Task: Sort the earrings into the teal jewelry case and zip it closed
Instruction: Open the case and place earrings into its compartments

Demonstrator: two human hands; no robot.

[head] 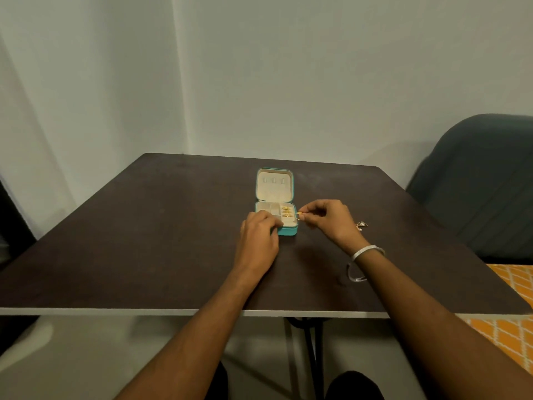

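The teal jewelry case (pixel 288 230) lies open on the dark table (pixel 144 241), its cream lid (pixel 274 184) folded back flat. Three gold earrings (pixel 286 211) sit in the right-hand slots of the tray. My left hand (pixel 258 241) rests on the case's front left corner, fingers curled over the edge. My right hand (pixel 328 220) is just right of the case and pinches a small gold earring (pixel 299 214) at the case's right rim. Another earring (pixel 361 225) lies loose on the table to the right of my right hand.
A clear bangle (pixel 354 272) lies on the table under my right wrist, which wears a silver bracelet (pixel 367 251). A dark grey chair (pixel 478 180) stands at the right. An orange patterned cloth (pixel 513 284) lies below the table's right corner. A pale wall stands behind.
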